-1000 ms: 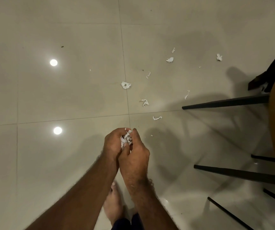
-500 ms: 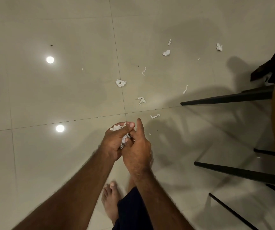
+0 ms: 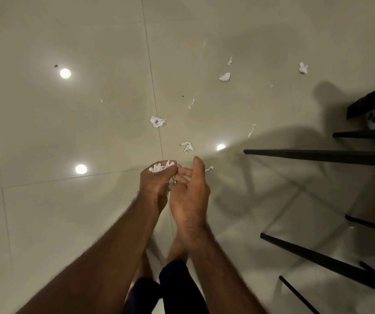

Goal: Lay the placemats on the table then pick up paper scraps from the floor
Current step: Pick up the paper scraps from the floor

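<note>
Several paper scraps [image 3: 157,121] lay on the floor [image 3: 69,132] in the upper middle of the frame, while the left hand [image 3: 156,186] at centre curled round a gathered wad [image 3: 161,167] and the right hand [image 3: 190,193] beside it hung loose-fingered and empty, so pickup looked partly done and no placemats showed.

The paper scraps are all white and crumpled. One bunch of scraps [image 3: 161,167] sits in the curled left hand [image 3: 156,186]. The rest lie loose on the glossy tile floor [image 3: 69,132]: a torn wad [image 3: 157,121], a curled piece [image 3: 187,147], and a thin strip [image 3: 251,130] farther out.
</note>
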